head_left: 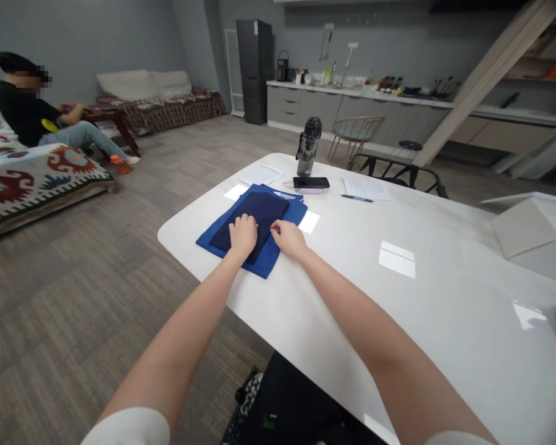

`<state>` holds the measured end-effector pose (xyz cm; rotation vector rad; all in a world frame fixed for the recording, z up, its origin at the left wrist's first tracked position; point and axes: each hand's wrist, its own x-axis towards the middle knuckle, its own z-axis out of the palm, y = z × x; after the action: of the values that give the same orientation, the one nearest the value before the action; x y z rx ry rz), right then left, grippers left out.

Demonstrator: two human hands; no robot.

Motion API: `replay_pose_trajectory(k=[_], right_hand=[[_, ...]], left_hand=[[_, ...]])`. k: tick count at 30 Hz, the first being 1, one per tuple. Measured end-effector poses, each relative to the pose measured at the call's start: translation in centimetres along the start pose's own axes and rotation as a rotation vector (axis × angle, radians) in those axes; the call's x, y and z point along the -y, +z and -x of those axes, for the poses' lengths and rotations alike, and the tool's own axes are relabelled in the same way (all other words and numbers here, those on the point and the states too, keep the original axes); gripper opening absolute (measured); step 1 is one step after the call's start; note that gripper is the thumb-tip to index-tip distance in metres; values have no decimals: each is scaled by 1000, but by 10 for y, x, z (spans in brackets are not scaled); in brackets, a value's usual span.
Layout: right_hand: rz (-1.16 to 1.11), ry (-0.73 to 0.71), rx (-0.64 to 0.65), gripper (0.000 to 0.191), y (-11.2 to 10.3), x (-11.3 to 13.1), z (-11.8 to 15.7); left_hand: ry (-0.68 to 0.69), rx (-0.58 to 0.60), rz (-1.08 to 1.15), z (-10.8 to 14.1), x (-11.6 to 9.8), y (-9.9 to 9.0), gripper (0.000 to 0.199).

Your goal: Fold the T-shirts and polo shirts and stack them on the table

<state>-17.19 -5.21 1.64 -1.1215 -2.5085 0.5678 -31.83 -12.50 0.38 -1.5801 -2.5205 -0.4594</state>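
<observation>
Navy cloth lies folded on a blue cloth, straight ahead of my hands, its long side running away from me. My left hand rests flat on it; my right hand, just apart, touches its edge.

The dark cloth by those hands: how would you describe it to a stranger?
Find the white table, then the blue cloth near its rounded end. On it lies a dark navy cloth, left hand on top, right hand at its edge, darker than the blue.

Even indoor light, glare on white tabletop, warped edges
</observation>
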Motion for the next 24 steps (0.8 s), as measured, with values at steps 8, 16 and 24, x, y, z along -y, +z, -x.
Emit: replay_pose_trajectory(k=[8,16,24], right_hand=[[-99,40,-83,18,-14,-35,38],[-175,135,-238,20,-78,-113,119],[-146,430,-412,21,-156,-222,256]], left_hand=[[21,-183,178,6,-33,-5,15],[303,-169,391,31,-168,-9,15],[656,194,653,105,-352,57,17]])
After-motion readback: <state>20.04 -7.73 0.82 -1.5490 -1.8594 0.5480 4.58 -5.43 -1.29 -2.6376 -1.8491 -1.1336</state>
